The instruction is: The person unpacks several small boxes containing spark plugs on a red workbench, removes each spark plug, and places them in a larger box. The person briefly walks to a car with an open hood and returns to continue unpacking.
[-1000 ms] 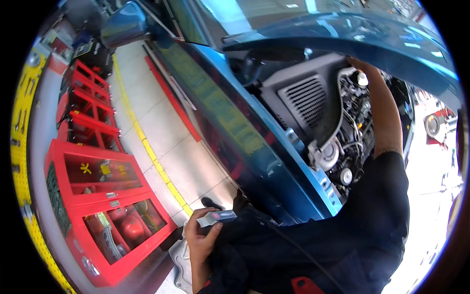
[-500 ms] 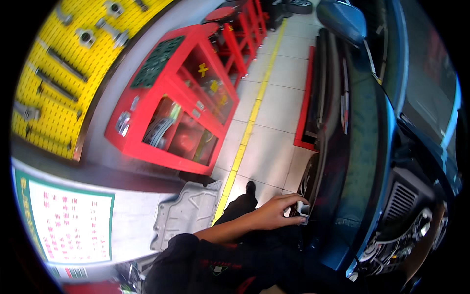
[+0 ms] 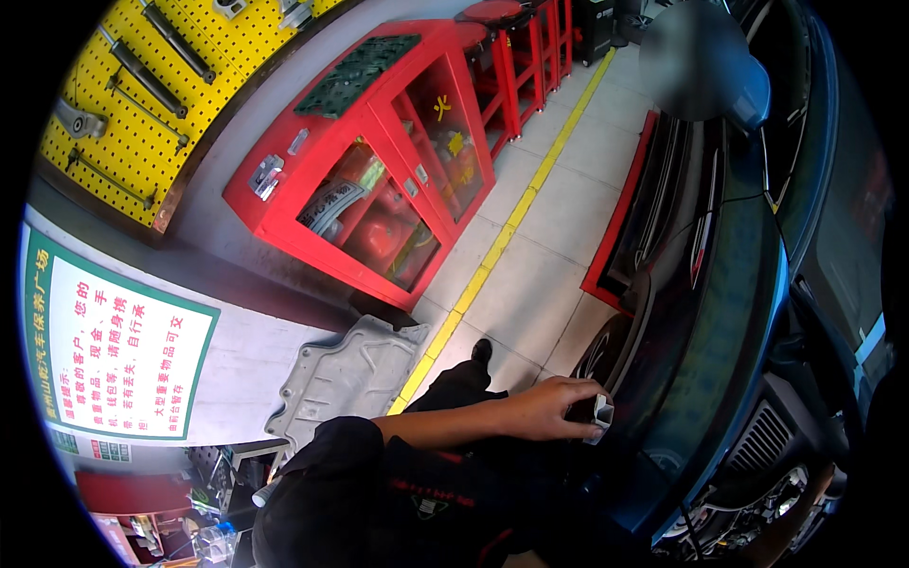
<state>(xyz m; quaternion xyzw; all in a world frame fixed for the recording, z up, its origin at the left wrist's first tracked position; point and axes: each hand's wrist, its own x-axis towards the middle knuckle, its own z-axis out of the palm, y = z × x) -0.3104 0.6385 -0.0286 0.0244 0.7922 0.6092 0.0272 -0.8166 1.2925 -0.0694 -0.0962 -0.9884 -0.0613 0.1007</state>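
Nearest: left hand [image 3: 554,409], bare forearm out of a dark sleeve, held low in front of the body. Its fingers are closed round a small box [image 3: 601,417], thumb on the near side, the others over the far side. One end of the box faces right and looks open, pale inside; contents not visible. It sits beside the flank of the blue car [image 3: 705,369]; contact with the bodywork cannot be made out.

Handling, judged by eye: probably thin card, light, fairly stiff along its folded edges, easily crushed in the middle. Best held across two opposite walls, lightly, away from the open end; tipping that end down could spill anything inside. Card should not be slippery unless oily.

Right hand [image 3: 825,476]: at the far right, over the shadowed engine bay [image 3: 753,497]; too dark to tell whether its fingers are open or gripping.

Left of the body, a grey metal panel [image 3: 346,374] with a wavy edge. Beyond, tiled floor [image 3: 578,213] crossed by a yellow line [image 3: 500,237]. Left of the line, a red cabinet [image 3: 275,213] with glazed doors. Farther left, a yellow pegboard [image 3: 222,106] hung with metal parts. Farthest, red carts [image 3: 530,80].
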